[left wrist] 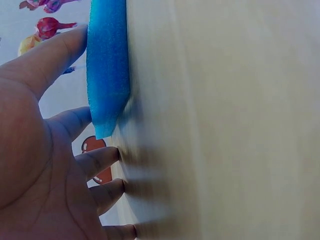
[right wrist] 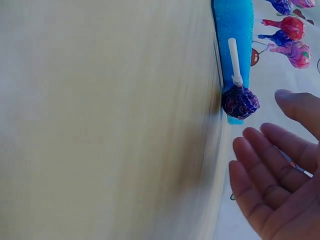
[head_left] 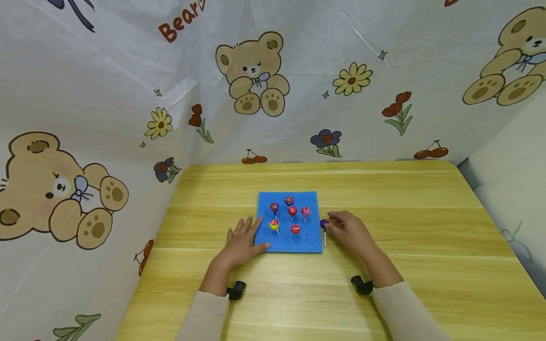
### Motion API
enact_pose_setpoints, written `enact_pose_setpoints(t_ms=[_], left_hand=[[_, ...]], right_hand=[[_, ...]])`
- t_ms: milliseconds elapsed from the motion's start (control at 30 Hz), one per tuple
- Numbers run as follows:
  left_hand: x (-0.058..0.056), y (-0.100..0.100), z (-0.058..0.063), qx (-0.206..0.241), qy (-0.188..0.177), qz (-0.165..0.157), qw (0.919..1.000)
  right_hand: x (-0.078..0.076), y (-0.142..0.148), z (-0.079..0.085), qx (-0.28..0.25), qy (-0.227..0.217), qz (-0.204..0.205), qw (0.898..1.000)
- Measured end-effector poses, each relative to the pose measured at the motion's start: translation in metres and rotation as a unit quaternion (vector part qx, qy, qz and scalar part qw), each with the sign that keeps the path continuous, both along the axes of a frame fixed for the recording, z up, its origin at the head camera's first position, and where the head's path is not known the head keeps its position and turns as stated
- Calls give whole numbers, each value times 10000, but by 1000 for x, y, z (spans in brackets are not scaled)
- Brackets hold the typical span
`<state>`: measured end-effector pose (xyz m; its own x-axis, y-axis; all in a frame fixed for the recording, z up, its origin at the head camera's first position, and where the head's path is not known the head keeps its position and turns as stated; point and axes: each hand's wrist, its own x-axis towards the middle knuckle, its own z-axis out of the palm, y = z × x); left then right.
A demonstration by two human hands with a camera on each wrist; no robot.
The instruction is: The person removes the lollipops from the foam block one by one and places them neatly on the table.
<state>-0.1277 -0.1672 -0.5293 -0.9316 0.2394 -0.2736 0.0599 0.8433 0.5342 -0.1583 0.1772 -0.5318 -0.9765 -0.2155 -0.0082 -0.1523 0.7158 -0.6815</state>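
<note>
A blue foam board (head_left: 286, 245) lies flat on the table, and several wrapped lollipops stand in it on their sticks, among them a yellow one (head_left: 274, 225) and a red one (head_left: 292, 211). My left hand (head_left: 241, 242) is spread at the board's left edge, thumb and index finger on the foam, the other fingertips on the wood. Beside the right edge lies a purple lollipop (head_left: 324, 224) on the table, its white stick pointing toward me. Close to its right is my right hand (head_left: 350, 233); in the right wrist view its relaxed fingers are apart from the purple candy (right wrist: 240, 103).
The wooden table (head_left: 384, 312) reaches back to a white cloth (head_left: 307, 109) printed with bears and flowers. Each wrist wears a black device, one on the left (head_left: 237, 290) and one on the right (head_left: 361, 285). A pale wall (head_left: 512, 189) borders the table's right side.
</note>
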Motion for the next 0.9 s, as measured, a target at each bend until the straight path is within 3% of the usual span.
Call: enact_pose_setpoints(t_ms=[400, 900], left_hand=[[0, -1, 2, -28, 17, -18, 10000], [0, 0, 2, -43, -18, -44, 10000]], right_hand=[[16, 2, 5, -1100, 435, -329, 9924], [15, -6, 6, -1264, 591, -224, 9900]])
